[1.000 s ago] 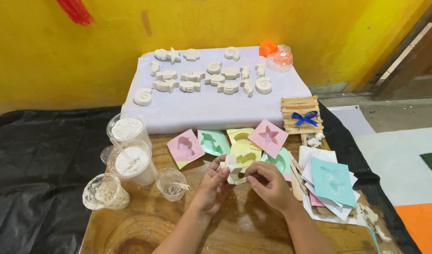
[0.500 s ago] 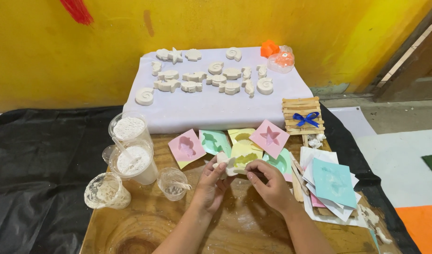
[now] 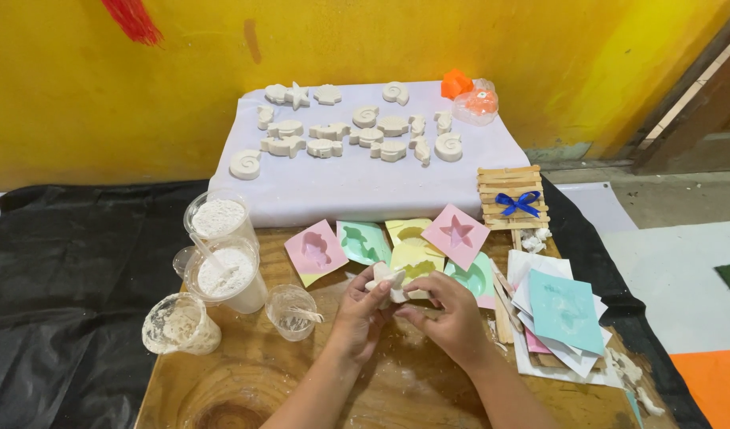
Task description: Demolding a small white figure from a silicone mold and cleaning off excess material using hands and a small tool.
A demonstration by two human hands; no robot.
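Both my hands meet over the wooden table (image 3: 246, 389), holding a small white plaster star figure (image 3: 386, 280) between them. My left hand (image 3: 361, 314) grips it from the left and below; my right hand (image 3: 444, 311) pinches it from the right. Just behind the figure lie several flat coloured moulds: a pink one (image 3: 316, 251), a green one (image 3: 363, 241), a yellow one (image 3: 413, 248) and a pink star mould (image 3: 457, 233).
Several white plaster figures dry on a white sheet (image 3: 357, 187) at the back. Clear cups of white powder (image 3: 222, 274), (image 3: 216, 216), a cloudy cup (image 3: 178, 324) and a small cup with a stick (image 3: 292, 311) stand left. Stacked moulds (image 3: 563, 314) and a ribboned stick bundle (image 3: 514, 199) sit right.
My hands have lifted the white figure slightly and turned it between the fingers; the star shape now shows above my left hand. Everything else on the table is unmoved.
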